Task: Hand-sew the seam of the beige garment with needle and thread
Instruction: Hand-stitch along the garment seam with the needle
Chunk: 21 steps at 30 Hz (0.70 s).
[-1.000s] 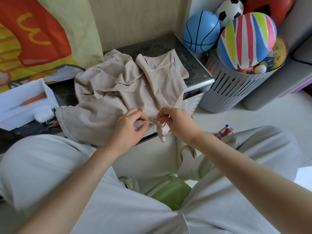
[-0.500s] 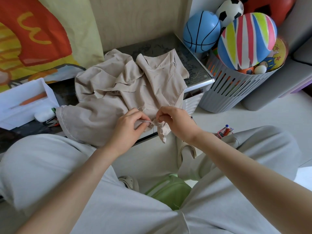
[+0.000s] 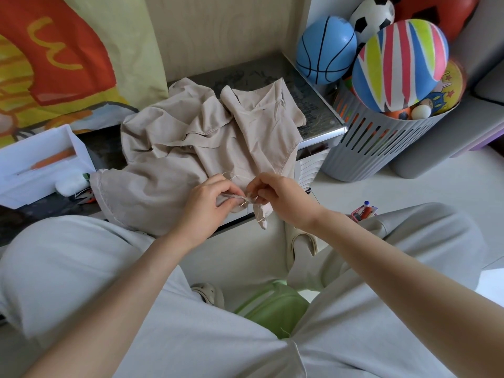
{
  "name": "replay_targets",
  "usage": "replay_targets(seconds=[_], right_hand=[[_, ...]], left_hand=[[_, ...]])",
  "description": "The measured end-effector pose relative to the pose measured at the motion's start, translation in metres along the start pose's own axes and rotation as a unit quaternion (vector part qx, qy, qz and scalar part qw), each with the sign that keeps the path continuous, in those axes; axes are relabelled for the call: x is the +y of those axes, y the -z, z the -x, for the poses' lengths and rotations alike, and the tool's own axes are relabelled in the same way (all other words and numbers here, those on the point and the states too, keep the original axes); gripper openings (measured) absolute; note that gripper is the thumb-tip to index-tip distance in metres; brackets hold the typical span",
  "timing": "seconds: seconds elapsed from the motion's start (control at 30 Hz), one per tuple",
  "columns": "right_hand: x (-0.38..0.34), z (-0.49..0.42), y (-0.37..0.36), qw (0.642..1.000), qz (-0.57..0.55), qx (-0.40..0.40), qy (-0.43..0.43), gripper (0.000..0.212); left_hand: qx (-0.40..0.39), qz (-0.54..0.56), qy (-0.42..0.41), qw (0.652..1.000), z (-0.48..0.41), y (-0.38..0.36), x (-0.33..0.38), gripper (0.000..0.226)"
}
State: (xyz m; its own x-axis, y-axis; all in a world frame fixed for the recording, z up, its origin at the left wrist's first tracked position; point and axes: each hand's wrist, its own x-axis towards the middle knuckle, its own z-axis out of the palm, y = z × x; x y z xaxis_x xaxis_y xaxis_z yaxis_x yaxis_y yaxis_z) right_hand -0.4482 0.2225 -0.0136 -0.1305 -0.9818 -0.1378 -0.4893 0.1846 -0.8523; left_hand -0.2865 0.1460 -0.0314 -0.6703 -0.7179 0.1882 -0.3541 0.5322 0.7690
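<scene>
- Top [image 3: 245, 358]: plain pale grey cloth, loose, with a narrow stitched hem running down its right edge at near centre.
- Trousers [image 3: 68, 263]: the same pale grey, wide in the leg and soft, with deep folds and creases in the right leg around the knee.
- Right slipper [image 3: 302, 244]: cream, open-backed, with a broad band over the foot.
- Left clog [image 3: 208, 293]: cream too, its rounded upper pierced with small holes — mostly hidden behind the trouser leg.
- Left hand [image 3: 207, 205] and right hand [image 3: 281, 197]: bare — the forearms are uncovered along all their visible length.
</scene>
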Motion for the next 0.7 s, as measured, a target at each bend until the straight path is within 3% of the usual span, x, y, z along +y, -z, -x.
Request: replay_targets(seconds=[0.23, 0.43, 0.57, 0.7], right_hand=[[0.0033, -0.0043, -0.0032, 0.995, -0.083, 0.048, -0.039, 0.016], [0.0023, -0.0067, -0.0038, 0.976, -0.204, 0.049, -0.059, 0.029], [-0.0019, -0.0031, -0.0050, 0.981, -0.186, 0.028, -0.044, 0.022], [-0.0028, -0.0010, -0.0062, 0.982, -0.166, 0.060, -0.067, 0.024]], left_hand=[[-0.013, 0.002, -0.005, 1.000, 0.0001, 0.0001, 0.0010, 0.022], [-0.024, 0.014, -0.002, 1.000, 0.0002, -0.0012, 0.0034, 0.017], [-0.022, 0.018, 0.002, 1.000, 0.0001, -0.0030, 0.0031, 0.017], [-0.019, 0.007, 0.001, 1.000, 0.0002, -0.0026, -0.0006, 0.010]])
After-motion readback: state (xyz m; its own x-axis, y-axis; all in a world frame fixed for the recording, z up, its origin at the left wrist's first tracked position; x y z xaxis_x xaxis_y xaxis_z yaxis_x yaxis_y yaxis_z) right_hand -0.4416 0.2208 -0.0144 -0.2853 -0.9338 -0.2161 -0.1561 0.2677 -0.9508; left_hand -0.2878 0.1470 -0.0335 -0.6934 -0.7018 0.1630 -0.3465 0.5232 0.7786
